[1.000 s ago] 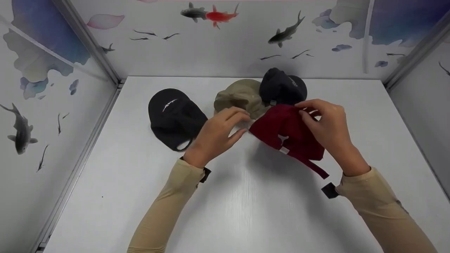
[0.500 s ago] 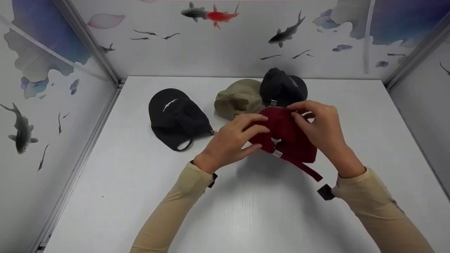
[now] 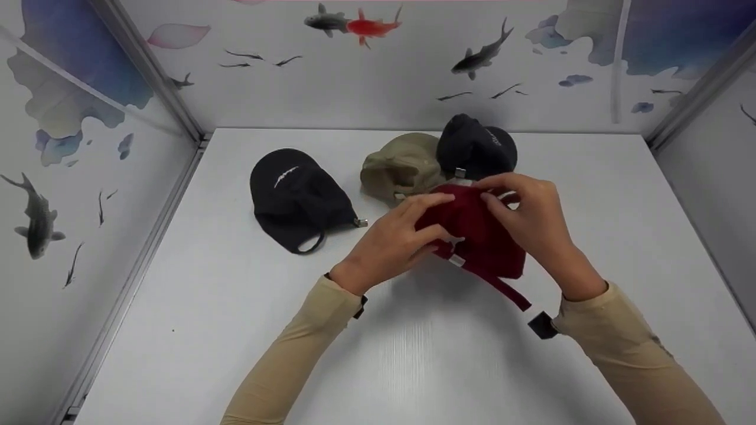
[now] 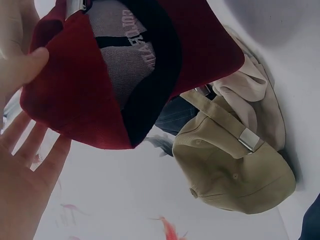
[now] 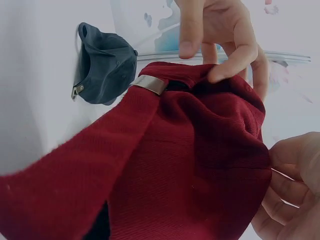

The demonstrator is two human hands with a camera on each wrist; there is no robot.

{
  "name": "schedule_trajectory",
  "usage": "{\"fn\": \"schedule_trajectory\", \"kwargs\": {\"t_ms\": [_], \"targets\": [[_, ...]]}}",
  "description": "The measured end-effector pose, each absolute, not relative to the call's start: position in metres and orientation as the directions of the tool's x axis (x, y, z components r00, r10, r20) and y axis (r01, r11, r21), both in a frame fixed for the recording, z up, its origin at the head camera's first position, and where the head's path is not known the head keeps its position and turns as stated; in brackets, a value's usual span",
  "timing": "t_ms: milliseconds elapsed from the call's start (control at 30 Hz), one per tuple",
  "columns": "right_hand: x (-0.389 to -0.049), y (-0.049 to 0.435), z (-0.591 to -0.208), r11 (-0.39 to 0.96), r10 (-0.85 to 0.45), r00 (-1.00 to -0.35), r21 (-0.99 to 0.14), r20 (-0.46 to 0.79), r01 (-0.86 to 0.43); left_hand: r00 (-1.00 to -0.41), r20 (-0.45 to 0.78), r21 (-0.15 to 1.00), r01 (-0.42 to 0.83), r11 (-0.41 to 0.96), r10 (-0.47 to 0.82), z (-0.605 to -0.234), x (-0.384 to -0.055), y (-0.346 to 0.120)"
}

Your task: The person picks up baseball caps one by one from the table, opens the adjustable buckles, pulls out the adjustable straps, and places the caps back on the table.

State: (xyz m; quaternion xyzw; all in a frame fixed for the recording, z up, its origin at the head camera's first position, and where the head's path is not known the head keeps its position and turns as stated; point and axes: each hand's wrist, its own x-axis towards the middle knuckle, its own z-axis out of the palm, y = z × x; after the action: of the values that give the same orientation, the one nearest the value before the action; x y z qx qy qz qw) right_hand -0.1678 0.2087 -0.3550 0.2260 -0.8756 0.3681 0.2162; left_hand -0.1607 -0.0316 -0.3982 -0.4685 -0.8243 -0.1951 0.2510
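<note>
A dark red baseball cap [image 3: 493,245] is held up over the table, its loose strap hanging toward the front right. My right hand [image 3: 534,215] pinches its upper edge between thumb and fingers. My left hand [image 3: 390,245] lies over the cap's left side, index finger stretched across the fabric. In the left wrist view the left hand's fingers [image 4: 55,155] are fairly straight and spread at the crown. That view also shows the lining inside the red cap [image 4: 65,95]. A silver buckle [image 5: 150,84] sits on the strap in the right wrist view.
A black cap [image 3: 295,198] lies on the white table [image 3: 195,366] at the left. Behind the red cap sit a khaki cap [image 3: 393,162] and a dark navy cap [image 3: 466,144], side by side. Panels printed with fish [image 3: 481,56] enclose the table.
My left hand has moved right, from beside the red cap onto its left side. My right hand and the cap have shifted slightly left and down. The other caps stay put.
</note>
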Motion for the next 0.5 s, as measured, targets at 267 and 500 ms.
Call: {"fn": "schedule_trajectory", "kwargs": {"t_ms": [267,500], "targets": [[-0.1681,0.2065,-0.3571,0.625,-0.244,-0.814,-0.556,0.527,-0.548,-0.451,0.622,0.129,0.865,0.485,0.639,-0.3992,-0.1598,-0.0321],[-0.1700,0.2060,-0.3620,0.628,-0.245,-0.840,-0.581,0.485,-0.518,-0.467,0.643,0.210,0.870,0.446,0.607,-0.3989,-0.1597,-0.0323]]}}
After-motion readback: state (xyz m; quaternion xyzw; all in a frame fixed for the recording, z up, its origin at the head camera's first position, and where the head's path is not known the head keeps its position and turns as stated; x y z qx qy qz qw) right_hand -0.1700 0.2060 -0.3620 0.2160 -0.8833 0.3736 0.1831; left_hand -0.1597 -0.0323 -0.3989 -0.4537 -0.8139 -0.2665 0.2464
